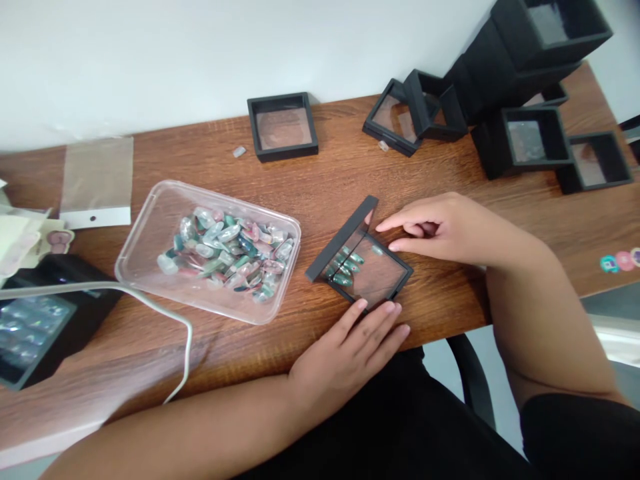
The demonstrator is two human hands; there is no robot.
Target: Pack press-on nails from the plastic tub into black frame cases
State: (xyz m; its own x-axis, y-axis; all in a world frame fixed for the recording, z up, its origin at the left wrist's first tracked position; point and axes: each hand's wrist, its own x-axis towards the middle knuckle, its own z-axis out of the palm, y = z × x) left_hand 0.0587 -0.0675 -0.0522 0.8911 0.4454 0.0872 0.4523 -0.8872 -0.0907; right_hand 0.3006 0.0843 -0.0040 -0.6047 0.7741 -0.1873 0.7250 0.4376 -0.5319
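Note:
A hinged black display frame (pixel 383 280) with clear film panes stands part open on the table before me, its lid tilted up on the left. Several green press-on nails (pixel 344 270) lie in a group on the film near the hinge, some perhaps being reflections. A single pale nail (pixel 377 250) lies apart near the far corner. My left hand (pixel 353 347) rests with outstretched fingers along the frame's near edge. Beside the far right corner is my right hand (pixel 435 227), thumb and index finger apart with nothing visible between them, the other fingers curled.
Left of the frame sits a clear plastic tub (pixel 143 267) of loose press-on nails. More black frames (pixel 283 127) stand along the wall, stacked at the right (pixel 530 73). A white cable (pixel 189 333), a clear bag (pixel 97 173) and a black box (pixel 60 327) occupy the left side.

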